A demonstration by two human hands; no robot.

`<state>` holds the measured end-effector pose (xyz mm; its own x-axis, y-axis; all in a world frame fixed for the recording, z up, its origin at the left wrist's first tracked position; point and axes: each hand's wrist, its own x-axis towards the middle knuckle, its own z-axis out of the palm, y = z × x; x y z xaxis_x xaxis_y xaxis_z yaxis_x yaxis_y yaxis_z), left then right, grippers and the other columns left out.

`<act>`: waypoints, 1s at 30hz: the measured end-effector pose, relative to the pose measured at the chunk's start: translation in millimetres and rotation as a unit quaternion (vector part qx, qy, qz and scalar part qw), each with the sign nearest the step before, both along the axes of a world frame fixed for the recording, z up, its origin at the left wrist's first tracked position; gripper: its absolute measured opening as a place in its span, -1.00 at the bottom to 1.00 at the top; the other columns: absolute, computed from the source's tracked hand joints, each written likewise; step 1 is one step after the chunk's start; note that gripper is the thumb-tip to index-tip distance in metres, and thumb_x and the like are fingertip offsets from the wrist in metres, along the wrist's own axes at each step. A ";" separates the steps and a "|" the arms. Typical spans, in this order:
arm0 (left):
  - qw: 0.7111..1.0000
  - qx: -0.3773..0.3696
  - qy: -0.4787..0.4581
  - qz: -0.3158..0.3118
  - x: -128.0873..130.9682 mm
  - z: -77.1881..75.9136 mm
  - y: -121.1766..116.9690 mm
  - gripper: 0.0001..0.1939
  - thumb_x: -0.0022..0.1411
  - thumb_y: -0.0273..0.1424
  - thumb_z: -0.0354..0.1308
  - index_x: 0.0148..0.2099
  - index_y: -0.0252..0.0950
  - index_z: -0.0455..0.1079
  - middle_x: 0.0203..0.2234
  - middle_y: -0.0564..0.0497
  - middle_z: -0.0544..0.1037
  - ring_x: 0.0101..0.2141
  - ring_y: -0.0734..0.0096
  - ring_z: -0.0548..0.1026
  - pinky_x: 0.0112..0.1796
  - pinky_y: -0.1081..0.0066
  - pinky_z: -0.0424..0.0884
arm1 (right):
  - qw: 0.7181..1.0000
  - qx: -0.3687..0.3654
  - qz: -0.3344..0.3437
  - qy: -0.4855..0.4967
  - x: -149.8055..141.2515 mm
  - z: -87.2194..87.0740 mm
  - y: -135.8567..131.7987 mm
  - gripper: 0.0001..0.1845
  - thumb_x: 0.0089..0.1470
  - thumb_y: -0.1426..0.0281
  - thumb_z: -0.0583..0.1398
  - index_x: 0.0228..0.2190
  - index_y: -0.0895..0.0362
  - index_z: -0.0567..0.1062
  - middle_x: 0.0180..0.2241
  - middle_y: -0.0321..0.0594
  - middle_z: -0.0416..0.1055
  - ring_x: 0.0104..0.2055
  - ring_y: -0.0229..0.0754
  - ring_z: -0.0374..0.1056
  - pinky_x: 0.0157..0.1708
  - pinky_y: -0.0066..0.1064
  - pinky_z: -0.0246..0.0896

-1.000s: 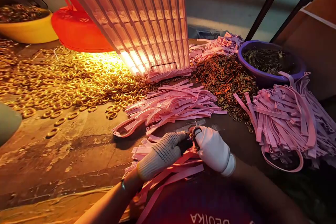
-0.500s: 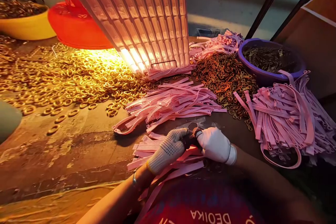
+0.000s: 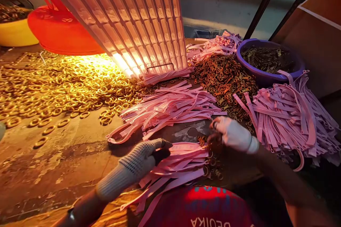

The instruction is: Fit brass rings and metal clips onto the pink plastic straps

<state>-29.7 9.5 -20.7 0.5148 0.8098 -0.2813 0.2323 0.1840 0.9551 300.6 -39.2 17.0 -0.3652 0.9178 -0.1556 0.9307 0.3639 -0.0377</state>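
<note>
My left hand (image 3: 145, 158), in a knitted glove with dark dots and bare fingertips, is over the left part of a bundle of pink straps (image 3: 186, 161). Its thumb and forefinger are apart, close to the straps. Metal clasps (image 3: 213, 170) show at the bundle's right ends. My right hand (image 3: 231, 134), in a white glove, is raised above and right of those ends. Its fingertips are dark and blurred, so I cannot make out whether they hold anything. Behind my hands lies a second pile of pink straps (image 3: 170, 108).
Loose brass-coloured rings (image 3: 66, 92) spread across the left of the table under a red lamp shade (image 3: 64, 32). A ribbed translucent panel (image 3: 133, 21) stands behind. Metal clasps (image 3: 223, 79), a purple basin (image 3: 266, 74) and finished-looking pink straps (image 3: 287, 117) are to the right; a yellow basin (image 3: 18, 32) is at far left.
My hands were together on a small dark piece and a ring; now they are apart. The left has moved left and down to the straps, the right rightward. The view has shifted slightly.
</note>
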 end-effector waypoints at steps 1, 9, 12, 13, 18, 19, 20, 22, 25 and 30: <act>0.999 -0.045 -0.016 0.012 8.3 -2.4 -3.2 -0.68 0.12 -0.17 0.40 -0.34 -0.37 0.61 -0.67 -0.01 0.45 -0.63 0.50 0.31 -0.62 0.52 0.20 | 0.999 0.015 -0.039 -0.016 9.9 -0.4 21.7 -0.87 0.22 0.46 0.19 -0.21 0.16 0.53 -0.12 -0.08 0.52 -0.08 -0.12 0.38 -0.07 -0.40 0.16; 0.899 -0.369 -0.223 0.076 45.6 11.9 -2.5 -0.51 0.12 -0.05 0.32 -0.14 -0.40 0.59 -0.37 -0.21 0.59 -0.48 0.40 0.47 -0.63 0.57 0.12 | 0.975 0.048 -0.184 -0.112 49.9 -36.9 156.5 -0.68 0.15 0.65 0.06 -0.15 0.40 0.56 -0.07 0.31 0.44 0.06 0.17 0.28 0.00 -0.12 0.04; 0.912 -0.339 -0.206 0.107 44.4 9.1 -3.8 -0.56 0.04 -0.31 0.37 -0.04 -0.41 0.57 -0.38 -0.16 0.58 -0.52 0.51 0.42 -0.60 0.59 0.12 | 0.972 0.049 -0.201 -0.111 53.3 -45.6 165.3 -0.69 0.13 0.64 0.07 -0.17 0.42 0.56 -0.13 0.32 0.44 0.00 0.17 0.31 -0.03 -0.12 0.05; 0.921 -0.321 -0.190 0.115 44.1 8.1 -4.8 -0.53 0.02 -0.36 0.37 0.01 -0.41 0.55 -0.40 -0.13 0.57 -0.54 0.55 0.39 -0.60 0.59 0.08 | 0.970 0.052 -0.210 -0.107 55.0 -46.0 165.6 -0.69 0.12 0.64 0.07 -0.18 0.43 0.56 -0.15 0.33 0.44 -0.02 0.17 0.32 -0.04 -0.12 0.07; 0.973 -0.195 -0.086 0.090 45.9 14.9 -9.7 -0.48 0.23 -0.23 0.28 0.17 -0.38 0.42 -0.49 -0.02 0.55 -0.64 0.62 0.22 -0.65 0.57 -0.01 | 0.969 0.078 -0.226 -0.058 49.0 -37.8 142.0 -0.65 0.11 0.59 0.08 -0.08 0.40 0.50 -0.08 0.29 0.45 0.00 0.14 0.33 -0.03 -0.17 0.18; 0.980 -0.169 -0.069 0.079 46.9 18.0 -10.9 -0.47 0.26 -0.20 0.25 0.19 -0.38 0.40 -0.52 0.01 0.54 -0.65 0.60 0.22 -0.65 0.56 0.01 | 0.973 0.079 -0.216 -0.013 41.4 -36.2 129.7 -0.63 0.15 0.57 0.06 -0.04 0.35 0.48 -0.08 0.21 0.47 -0.02 0.08 0.36 -0.03 -0.20 0.22; 0.985 -0.146 -0.057 0.067 48.3 20.9 -12.1 -0.47 0.28 -0.21 0.23 0.20 -0.38 0.38 -0.54 0.03 0.53 -0.64 0.58 0.23 -0.65 0.56 0.04 | 0.977 0.072 -0.198 0.045 31.0 -34.9 114.8 -0.62 0.19 0.54 0.04 0.01 0.29 0.46 -0.10 0.10 0.50 -0.06 0.01 0.39 -0.05 -0.25 0.27; 0.991 -0.113 -0.053 0.042 52.1 24.2 -14.6 -0.46 0.28 -0.26 0.22 0.24 -0.36 0.34 -0.52 0.03 0.55 -0.61 0.54 0.30 -0.63 0.56 0.11 | 0.947 0.039 -0.142 0.286 4.0 -32.7 79.9 -0.64 0.27 0.43 0.02 0.02 0.20 0.46 -0.18 -0.05 0.53 -0.17 -0.07 0.43 -0.12 -0.27 0.36; 0.994 -0.074 -0.085 0.011 59.9 20.3 -17.6 -0.41 0.21 -0.39 0.24 0.28 -0.31 0.32 -0.30 -0.07 0.63 -0.50 0.49 0.45 -0.52 0.52 0.34 | 0.873 -0.027 -0.058 0.483 -40.5 -27.7 30.1 -0.72 0.23 0.34 0.17 -0.05 0.13 0.51 -0.22 -0.17 0.56 -0.21 -0.14 0.46 -0.10 -0.29 0.39; 0.994 0.013 -0.110 -0.007 68.1 4.6 -22.9 -0.45 0.17 -0.49 0.24 0.23 -0.28 0.42 -0.05 -0.13 0.62 -0.17 0.26 0.59 -0.11 0.30 0.54 | 0.834 -0.095 -0.030 0.543 -80.2 -17.7 -3.9 -0.65 0.15 0.45 0.21 -0.01 0.11 0.54 -0.14 -0.17 0.59 -0.11 -0.11 0.50 0.01 -0.25 0.40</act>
